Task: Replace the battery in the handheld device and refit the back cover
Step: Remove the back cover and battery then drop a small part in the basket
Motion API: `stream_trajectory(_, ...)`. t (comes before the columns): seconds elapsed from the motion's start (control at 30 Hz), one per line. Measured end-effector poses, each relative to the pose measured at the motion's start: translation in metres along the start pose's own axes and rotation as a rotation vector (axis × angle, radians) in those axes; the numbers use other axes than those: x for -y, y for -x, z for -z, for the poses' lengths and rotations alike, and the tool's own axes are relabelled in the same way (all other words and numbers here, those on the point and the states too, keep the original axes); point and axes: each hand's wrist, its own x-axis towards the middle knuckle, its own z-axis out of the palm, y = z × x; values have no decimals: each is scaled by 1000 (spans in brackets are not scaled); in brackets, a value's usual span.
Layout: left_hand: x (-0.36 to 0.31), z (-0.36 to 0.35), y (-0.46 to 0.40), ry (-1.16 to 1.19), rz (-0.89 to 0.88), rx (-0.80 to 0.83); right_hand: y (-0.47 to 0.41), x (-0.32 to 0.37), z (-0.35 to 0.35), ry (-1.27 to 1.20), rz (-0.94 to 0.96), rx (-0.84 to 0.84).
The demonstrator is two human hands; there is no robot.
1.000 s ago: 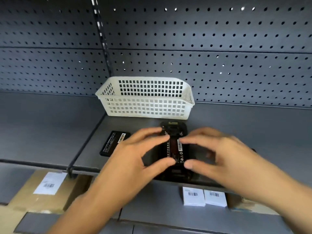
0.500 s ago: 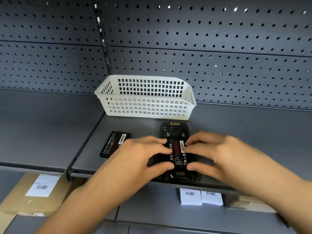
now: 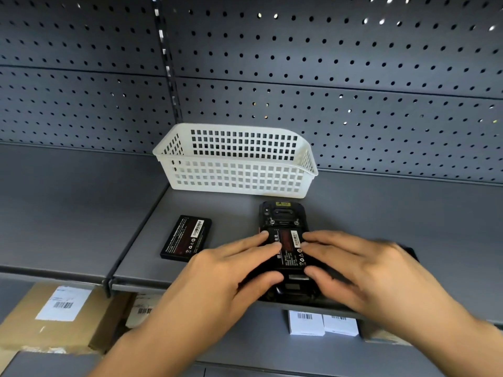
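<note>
The handheld device (image 3: 284, 221) lies face down on the grey shelf (image 3: 381, 213), close to the front edge, with its back open. A battery (image 3: 288, 248) sits in the open back, its label up. Both hands are on it. The left hand (image 3: 231, 270) has flat fingers on the left side of the battery, with the thumb near the bottom end. The right hand (image 3: 362, 268) does the same on the right side. The hands are open and pressing, not gripping anything.

A second battery (image 3: 186, 238) lies loose on the shelf, to the left of the device and well apart from it. It may be the old one. A white basket (image 3: 234, 180) stands behind, near the back wall of the shelf. A dark thing peeks out behind the right hand; it may be the back cover, but I cannot tell.

The step now looks like pushing the battery all the way down. To do it well, press evenly with both hands so the battery goes in flat, not tipped. The metal end should meet the contacts first. Do not push hard if it sticks; lift it and try again. The device is close to the shelf's front edge, so hold it steady so it cannot slide off.
</note>
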Motion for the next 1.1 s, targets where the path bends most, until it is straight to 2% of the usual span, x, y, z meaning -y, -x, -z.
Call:
stream_trajectory(0.2,0,-12,5,11,-1,-85,14,12,-9,-235,-225,-61)
stream_trajectory(0.33,-2,-17,6,-33,-35,-138,12,17,-13,-265,-251,-111)
stream_trajectory(0.57,-16,-10,6,-6,-168,-366,8,33,-7,-387,-252,-374)
stream_trajectory(0.7,-20,21,-27,-6,-169,-378,-28,29,12,-391,-238,-465)
stream_trajectory(0.77,-20,40,-51,51,-127,-370,-57,22,23,-406,-248,-449)
stream_trajectory(0.83,-17,56,-81,143,-31,-350,-90,10,26,-565,-290,-375)
stream_trajectory(0.9,-9,70,-112,205,94,-287,-122,-7,23,-767,-385,-254)
stream_trajectory(0.97,7,79,-138,212,189,-177,-149,-23,14,-841,-489,-158)
stream_trajectory(1.03,25,84,-156,218,236,-108,-167,-35,5,-928,-568,-96)
stream_trajectory(1.1,40,86,-167,222,284,-80,-178,-42,-3,-1115,-667,-38)
